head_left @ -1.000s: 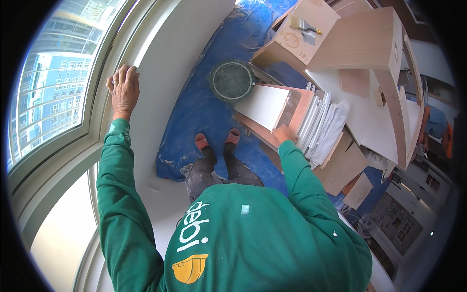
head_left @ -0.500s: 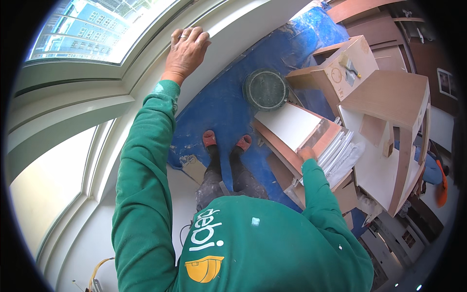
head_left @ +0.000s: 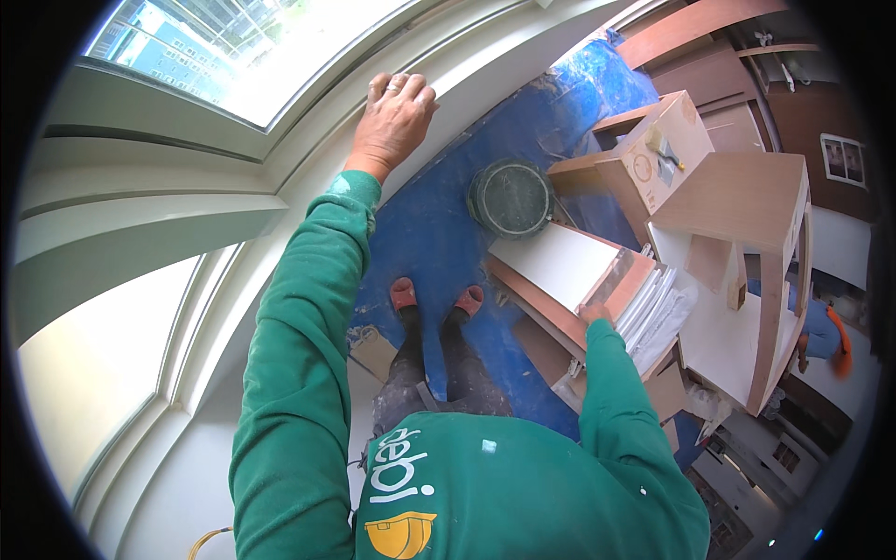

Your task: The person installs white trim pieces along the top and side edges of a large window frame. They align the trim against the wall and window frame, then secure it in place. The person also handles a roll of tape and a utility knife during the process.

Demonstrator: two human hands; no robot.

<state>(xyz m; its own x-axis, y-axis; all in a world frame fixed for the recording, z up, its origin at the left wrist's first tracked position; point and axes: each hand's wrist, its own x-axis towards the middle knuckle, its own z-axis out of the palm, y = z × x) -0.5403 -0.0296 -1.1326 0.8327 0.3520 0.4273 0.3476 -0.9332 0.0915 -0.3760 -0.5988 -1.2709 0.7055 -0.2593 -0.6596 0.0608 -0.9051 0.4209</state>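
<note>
My left hand (head_left: pixel 392 119) is raised to the pale window frame (head_left: pixel 322 121), its fingers curled over the ledge. A ring-like band shows on one finger. Lower right, my right hand (head_left: pixel 594 313) rests closed at the near end of a stack of boards. A white panel (head_left: pixel 555 261) lies on top of a reddish-brown board (head_left: pixel 527 287) there. From beside that hand a greyish, see-through strip (head_left: pixel 613 276) runs across the panel's end. Whether the fingers grip this strip cannot be made out. White wrapped lengths (head_left: pixel 649 313) lie along the right of the stack.
A round dark green tub (head_left: pixel 511 201) stands on blue floor sheeting (head_left: pixel 434 233). Behind the boards are a wooden box (head_left: pixel 653 154) with a brush (head_left: pixel 666 154) on it and an open cabinet frame (head_left: pixel 733 201). At far right, another person (head_left: pixel 821 331) in blue bends among the furniture.
The whole view has shifted slightly, so the window appears further right. Both my hands keep about the same places on the ledge and the stack. The person at far right has moved a little.
</note>
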